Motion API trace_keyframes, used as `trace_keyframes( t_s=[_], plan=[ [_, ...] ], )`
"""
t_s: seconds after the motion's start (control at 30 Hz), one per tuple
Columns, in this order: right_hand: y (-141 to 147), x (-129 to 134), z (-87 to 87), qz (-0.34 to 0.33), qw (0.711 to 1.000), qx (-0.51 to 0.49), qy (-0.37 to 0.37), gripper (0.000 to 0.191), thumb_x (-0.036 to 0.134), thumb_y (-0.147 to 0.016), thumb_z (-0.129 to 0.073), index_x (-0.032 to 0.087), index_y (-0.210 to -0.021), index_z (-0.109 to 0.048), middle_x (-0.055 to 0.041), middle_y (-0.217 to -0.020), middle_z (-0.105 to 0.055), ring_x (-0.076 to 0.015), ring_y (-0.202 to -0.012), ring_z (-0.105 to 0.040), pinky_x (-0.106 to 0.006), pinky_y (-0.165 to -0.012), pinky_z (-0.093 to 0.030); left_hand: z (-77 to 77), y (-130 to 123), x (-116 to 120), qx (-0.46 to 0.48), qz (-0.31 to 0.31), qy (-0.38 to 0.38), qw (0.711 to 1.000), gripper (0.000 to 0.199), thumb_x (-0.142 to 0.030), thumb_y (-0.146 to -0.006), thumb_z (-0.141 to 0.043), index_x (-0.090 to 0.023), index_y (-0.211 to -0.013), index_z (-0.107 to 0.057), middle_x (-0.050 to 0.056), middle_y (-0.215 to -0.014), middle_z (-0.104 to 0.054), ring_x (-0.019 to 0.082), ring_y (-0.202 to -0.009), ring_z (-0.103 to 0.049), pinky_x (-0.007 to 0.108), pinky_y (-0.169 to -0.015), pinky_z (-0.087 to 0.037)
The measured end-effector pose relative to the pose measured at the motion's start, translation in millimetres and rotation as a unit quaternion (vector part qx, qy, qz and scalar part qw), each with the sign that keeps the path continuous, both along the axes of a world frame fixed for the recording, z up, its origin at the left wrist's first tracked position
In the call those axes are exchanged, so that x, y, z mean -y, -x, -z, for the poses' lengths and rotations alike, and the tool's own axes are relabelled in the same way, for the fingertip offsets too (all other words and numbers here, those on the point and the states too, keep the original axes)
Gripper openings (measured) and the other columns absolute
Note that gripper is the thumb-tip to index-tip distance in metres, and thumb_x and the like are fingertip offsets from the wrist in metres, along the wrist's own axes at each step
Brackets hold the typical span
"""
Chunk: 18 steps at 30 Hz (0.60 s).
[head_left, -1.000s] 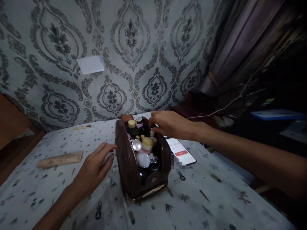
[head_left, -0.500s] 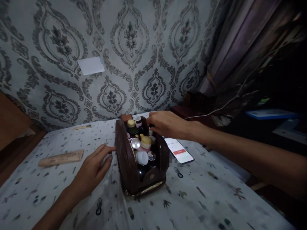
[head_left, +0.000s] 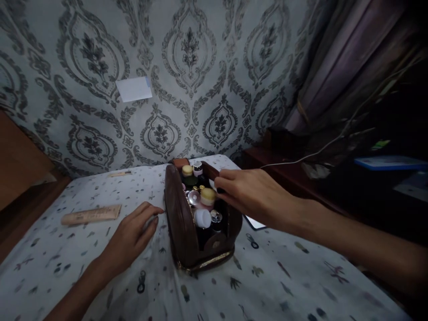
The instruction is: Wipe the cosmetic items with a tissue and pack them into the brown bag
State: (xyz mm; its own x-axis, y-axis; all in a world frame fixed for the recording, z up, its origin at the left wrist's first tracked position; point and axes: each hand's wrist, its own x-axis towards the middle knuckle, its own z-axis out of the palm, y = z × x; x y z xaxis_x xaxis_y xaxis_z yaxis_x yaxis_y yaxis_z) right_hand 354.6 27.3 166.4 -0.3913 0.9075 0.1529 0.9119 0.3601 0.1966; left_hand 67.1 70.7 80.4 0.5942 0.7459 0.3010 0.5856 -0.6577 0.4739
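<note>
A dark brown zip bag [head_left: 180, 218] stands open on the patterned sheet, packed with several jars and bottles, among them a white-capped bottle [head_left: 202, 218] and a jar with a yellow lid [head_left: 207, 196]. My right hand [head_left: 244, 189] is over the bag's right side, its fingers bent together at the inner edge; what they pinch, if anything, is too dark to make out. My left hand [head_left: 138, 229] rests just left of the bag, fingers apart and holding nothing, fingertips close to the bag's side.
A beige tube [head_left: 92, 215] lies at the left on the sheet [head_left: 200, 298], with a thin stick-like item [head_left: 119, 174] farther back. A phone [head_left: 256, 223] is partly hidden under my right hand. Behind stands a patterned wall; a white cable [head_left: 301, 159] runs at the right.
My right hand has moved toward me along the bag's right side and now covers much of the phone. The view has shifted slightly; my left hand keeps its pose.
</note>
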Motion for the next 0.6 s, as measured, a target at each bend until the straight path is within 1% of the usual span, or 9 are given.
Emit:
trace_keyframes(
  t_s=[0.07, 0.17, 0.3, 0.43, 0.53, 0.6],
  plan=[
    [-2, 5, 10.0, -0.015, 1.000, 0.004, -0.002, 0.011, 0.012, -0.090, -0.055, 0.018, -0.086, -0.063, -0.0053, -0.086, -0.066, -0.0155, -0.069, -0.057, -0.030, -0.055, -0.025, 2.0, 1, 1, -0.004, -0.001, 0.002, 1.000, 0.028, -0.034, -0.100, -0.038, -0.023, -0.109, -0.062, 0.007, -0.098, -0.066, 0.020, -0.084, -0.066, 0.028, -0.072, -0.052],
    [-4, 8, 17.7, -0.037, 0.999, 0.003, -0.016, 0.012, 0.008, -0.086, -0.058, 0.019, -0.086, -0.063, -0.0052, -0.086, -0.066, -0.0177, -0.076, -0.058, -0.030, -0.059, -0.030, 3.5, 0, 2, -0.011, 0.000, 0.011, 1.000, 0.028, -0.033, -0.100, -0.038, -0.023, -0.108, -0.063, 0.007, -0.098, -0.065, 0.019, -0.081, -0.066, 0.028, -0.069, -0.051],
    [-2, 10, 21.9, -0.057, 0.998, 0.005, -0.020, 0.012, 0.008, -0.085, -0.060, 0.020, -0.086, -0.063, -0.0047, -0.085, -0.067, -0.0190, -0.077, -0.058, -0.031, -0.064, -0.032, 2.1, 0, 5, -0.008, 0.008, 0.006, 1.000, 0.027, -0.030, -0.100, -0.038, -0.023, -0.107, -0.063, 0.006, -0.097, -0.065, 0.018, -0.081, -0.065, 0.027, -0.071, -0.050],
    [5, 13, 27.1, -0.074, 0.997, 0.001, -0.013, 0.015, 0.009, -0.086, -0.059, 0.020, -0.076, -0.059, -0.0043, -0.080, -0.067, -0.0197, -0.075, -0.058, -0.033, -0.069, -0.036, 0.6, 5, 7, -0.017, 0.007, 0.008, 1.000, 0.027, -0.029, -0.100, -0.037, -0.022, -0.108, -0.063, 0.006, -0.098, -0.064, 0.017, -0.081, -0.063, 0.026, -0.071, -0.049],
    [8, 15, 25.0, -0.097, 0.995, -0.010, -0.010, 0.019, 0.012, -0.089, -0.056, 0.021, -0.072, -0.059, -0.0039, -0.075, -0.067, -0.0197, -0.072, -0.058, -0.035, -0.069, -0.038, 1.4, 11, 8, -0.027, 0.003, 0.015, 1.000, 0.028, -0.030, -0.101, -0.036, -0.022, -0.107, -0.063, 0.006, -0.099, -0.063, 0.018, -0.083, -0.063, 0.026, -0.072, -0.048],
    [7, 22, 22.8, -0.109, 0.993, -0.037, -0.024, 0.021, 0.017, -0.093, -0.052, 0.023, -0.076, -0.062, -0.0045, -0.075, -0.067, -0.0197, -0.070, -0.059, -0.036, -0.067, -0.040, 2.9, 15, 10, -0.032, -0.001, 0.022, 0.999, 0.030, -0.031, -0.102, -0.034, -0.022, -0.107, -0.062, 0.006, -0.099, -0.062, 0.017, -0.080, -0.062, 0.026, -0.071, -0.047]
  ],
)
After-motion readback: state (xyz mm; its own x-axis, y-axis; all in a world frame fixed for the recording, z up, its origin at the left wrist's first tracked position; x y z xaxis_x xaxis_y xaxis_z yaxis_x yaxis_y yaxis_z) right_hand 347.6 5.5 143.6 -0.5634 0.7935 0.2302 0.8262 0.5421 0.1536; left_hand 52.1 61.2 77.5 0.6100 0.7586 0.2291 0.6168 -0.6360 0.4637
